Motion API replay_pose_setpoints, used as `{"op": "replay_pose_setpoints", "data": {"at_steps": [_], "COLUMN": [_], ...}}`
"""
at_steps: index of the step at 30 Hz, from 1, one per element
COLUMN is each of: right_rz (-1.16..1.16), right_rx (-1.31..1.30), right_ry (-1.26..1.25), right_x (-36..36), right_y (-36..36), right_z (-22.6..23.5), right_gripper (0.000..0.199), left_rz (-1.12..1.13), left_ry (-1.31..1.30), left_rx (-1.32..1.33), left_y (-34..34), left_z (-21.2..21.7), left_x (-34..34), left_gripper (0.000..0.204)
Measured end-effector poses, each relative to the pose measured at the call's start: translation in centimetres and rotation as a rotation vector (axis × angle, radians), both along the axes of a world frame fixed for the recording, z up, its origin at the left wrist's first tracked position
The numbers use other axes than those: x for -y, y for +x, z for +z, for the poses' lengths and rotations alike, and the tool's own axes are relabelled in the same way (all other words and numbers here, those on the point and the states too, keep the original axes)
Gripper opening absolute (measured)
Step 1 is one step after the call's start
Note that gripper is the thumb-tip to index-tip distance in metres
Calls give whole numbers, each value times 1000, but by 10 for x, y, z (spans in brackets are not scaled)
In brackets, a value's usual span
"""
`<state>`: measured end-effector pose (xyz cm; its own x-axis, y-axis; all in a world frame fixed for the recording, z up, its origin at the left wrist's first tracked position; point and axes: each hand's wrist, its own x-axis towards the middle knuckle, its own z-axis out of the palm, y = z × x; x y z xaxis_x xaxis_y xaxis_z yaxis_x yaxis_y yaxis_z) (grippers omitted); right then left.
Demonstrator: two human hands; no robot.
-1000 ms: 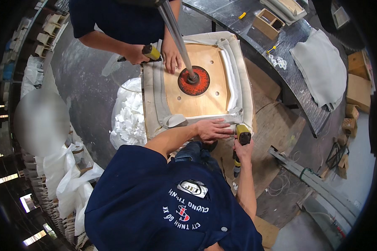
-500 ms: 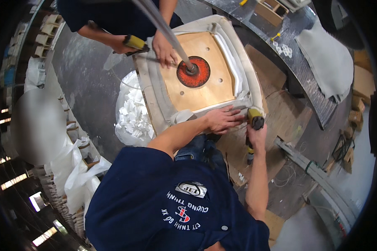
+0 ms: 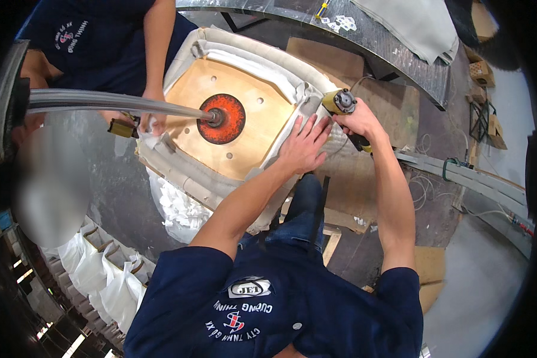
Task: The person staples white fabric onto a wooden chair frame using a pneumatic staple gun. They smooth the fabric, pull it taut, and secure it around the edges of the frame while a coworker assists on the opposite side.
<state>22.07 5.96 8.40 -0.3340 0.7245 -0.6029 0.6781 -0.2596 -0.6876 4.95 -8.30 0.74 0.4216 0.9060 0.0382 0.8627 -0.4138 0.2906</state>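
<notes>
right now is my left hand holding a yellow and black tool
No, your left hand rests on grey fabric; your right hand holds that tool.

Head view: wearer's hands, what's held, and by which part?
Right hand holds a yellow-and-black gun-shaped tool by its handle. Left hand holds nothing; it lies spread on pale grey fabric.
</notes>
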Motion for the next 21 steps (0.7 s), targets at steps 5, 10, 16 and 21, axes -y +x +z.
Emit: {"op": "replay_pose_setpoints", "data": {"at_steps": [5, 10, 16, 21], "right_rz": [-55, -95, -9, 46], "right_rx": [-86, -175, -28, 0], "right_ry": [-81, -89, -91, -91], "right_x": [2, 10, -7, -16], "right_y": [1, -12, -29, -47], "right_z": [1, -3, -1, 8], "right_gripper": [26, 22, 21, 22], "left_rz": [2, -12, 24, 87], "left_ry": [33, 2, -37, -119], "left_rx": [28, -42, -98, -113], "left_y": [-11, -31, -40, -46], "left_z": [-4, 1, -7, -2], "left_x": [4, -6, -12, -13], "left_gripper": [77, 77, 83, 85]}}
